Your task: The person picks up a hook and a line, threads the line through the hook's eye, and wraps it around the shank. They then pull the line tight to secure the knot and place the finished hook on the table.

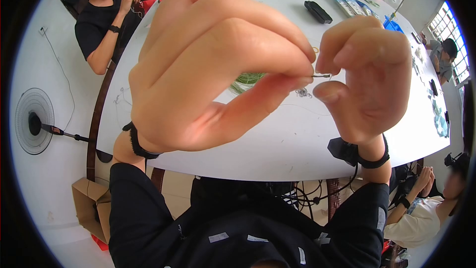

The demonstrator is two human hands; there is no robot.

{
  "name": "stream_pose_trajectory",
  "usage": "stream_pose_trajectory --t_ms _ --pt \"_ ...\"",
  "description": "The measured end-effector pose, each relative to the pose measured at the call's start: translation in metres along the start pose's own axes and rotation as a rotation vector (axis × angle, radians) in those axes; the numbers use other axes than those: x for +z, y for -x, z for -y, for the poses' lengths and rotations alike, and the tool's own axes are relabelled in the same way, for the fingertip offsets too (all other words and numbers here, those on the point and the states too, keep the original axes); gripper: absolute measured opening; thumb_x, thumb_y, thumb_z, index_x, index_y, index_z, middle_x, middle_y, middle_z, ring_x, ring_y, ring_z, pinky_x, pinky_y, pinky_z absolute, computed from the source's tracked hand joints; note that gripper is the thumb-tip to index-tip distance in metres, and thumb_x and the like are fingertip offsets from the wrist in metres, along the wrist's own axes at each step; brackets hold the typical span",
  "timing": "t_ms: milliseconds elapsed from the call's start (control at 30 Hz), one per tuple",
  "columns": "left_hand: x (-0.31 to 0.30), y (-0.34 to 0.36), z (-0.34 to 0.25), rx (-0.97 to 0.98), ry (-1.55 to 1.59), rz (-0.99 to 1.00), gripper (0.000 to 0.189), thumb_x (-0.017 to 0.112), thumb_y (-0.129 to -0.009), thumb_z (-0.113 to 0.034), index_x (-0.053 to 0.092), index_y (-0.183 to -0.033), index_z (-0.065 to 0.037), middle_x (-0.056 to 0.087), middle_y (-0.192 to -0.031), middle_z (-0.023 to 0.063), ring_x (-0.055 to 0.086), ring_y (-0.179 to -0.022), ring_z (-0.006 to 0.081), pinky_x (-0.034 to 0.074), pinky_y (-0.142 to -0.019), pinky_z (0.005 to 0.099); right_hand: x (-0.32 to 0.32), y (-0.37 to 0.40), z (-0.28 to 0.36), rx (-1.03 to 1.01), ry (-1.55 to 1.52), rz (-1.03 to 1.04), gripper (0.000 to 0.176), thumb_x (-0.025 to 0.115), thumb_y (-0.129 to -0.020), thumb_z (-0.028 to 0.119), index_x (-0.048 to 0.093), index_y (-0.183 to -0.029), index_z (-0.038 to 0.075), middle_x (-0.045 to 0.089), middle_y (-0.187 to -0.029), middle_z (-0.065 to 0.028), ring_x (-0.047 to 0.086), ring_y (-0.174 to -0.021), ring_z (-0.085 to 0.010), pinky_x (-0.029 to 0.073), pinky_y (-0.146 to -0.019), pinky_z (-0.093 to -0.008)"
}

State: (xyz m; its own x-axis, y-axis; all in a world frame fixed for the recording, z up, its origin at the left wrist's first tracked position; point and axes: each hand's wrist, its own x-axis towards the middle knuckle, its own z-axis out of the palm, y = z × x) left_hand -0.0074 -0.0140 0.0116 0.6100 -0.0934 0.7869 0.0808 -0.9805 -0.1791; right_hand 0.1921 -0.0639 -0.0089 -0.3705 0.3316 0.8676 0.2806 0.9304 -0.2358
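Note:
My left hand (213, 64) is raised close to the camera, its thumb and fingertips pinched on a small thin metal piece (322, 76) that sticks out to the right. Facing it, my right hand (369, 74) has curled fingers, with thumb and index apart around the tip of that piece. A fine line seems to hang near the tip; whether the right fingers touch it is unclear. Partly hidden behind my left hand, a coil of green line (246, 82) lies on the white table (238, 161). Beside it sits a small pile of dark metal bits (304, 93).
Further back on the table are a black case (318, 12), a blue basket (392, 24), tools and packets. Other people sit at the left (106, 25), far right (443, 57) and lower right (421, 213). A fan (34, 121) and cardboard box (91, 208) stand left.

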Motion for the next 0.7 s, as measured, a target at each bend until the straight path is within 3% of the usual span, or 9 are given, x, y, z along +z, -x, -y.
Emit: stream_pose_trajectory --t_ms 100,400,700 --pt "0.0 0.0 0.0 -0.001 0.0 -0.013 0.02 0.068 -0.067 0.002 0.059 -0.084 -0.004 0.063 -0.086 0.0075 0.047 -0.073 0.0186 0.037 -0.068 0.0283 0.001 0.0 0.002 0.043 -0.047 -0.017 0.028 0.063 -0.078 0.003 0.043 -0.096 -0.003 0.05 -0.081 -0.0132 0.047 -0.069 -0.0145 0.039 -0.061 -0.0229" --pt "0.002 0.001 -0.002 0.006 -0.072 -0.025 0.022 0.068 -0.066 0.004 0.06 -0.084 -0.005 0.064 -0.087 0.0064 0.05 -0.075 0.0193 0.039 -0.069 0.0281 -0.004 -0.001 0.003 -0.004 0.09 0.042 0.02 0.057 -0.071 -0.008 0.048 -0.089 -0.005 0.051 -0.081 -0.0142 0.046 -0.07 -0.0155 0.037 -0.062 -0.0246" --pt "0.001 -0.002 -0.005 -0.105 0.047 -0.084 0.016 0.067 -0.07 0.004 0.06 -0.082 -0.003 0.064 -0.086 0.0071 0.056 -0.078 0.0196 0.041 -0.07 0.0266 -0.013 -0.005 0.017 0.081 0.191 -0.017 0.013 0.053 -0.075 -0.008 0.05 -0.088 -0.006 0.053 -0.084 -0.0155 0.045 -0.071 -0.0139 0.036 -0.063 -0.0228"
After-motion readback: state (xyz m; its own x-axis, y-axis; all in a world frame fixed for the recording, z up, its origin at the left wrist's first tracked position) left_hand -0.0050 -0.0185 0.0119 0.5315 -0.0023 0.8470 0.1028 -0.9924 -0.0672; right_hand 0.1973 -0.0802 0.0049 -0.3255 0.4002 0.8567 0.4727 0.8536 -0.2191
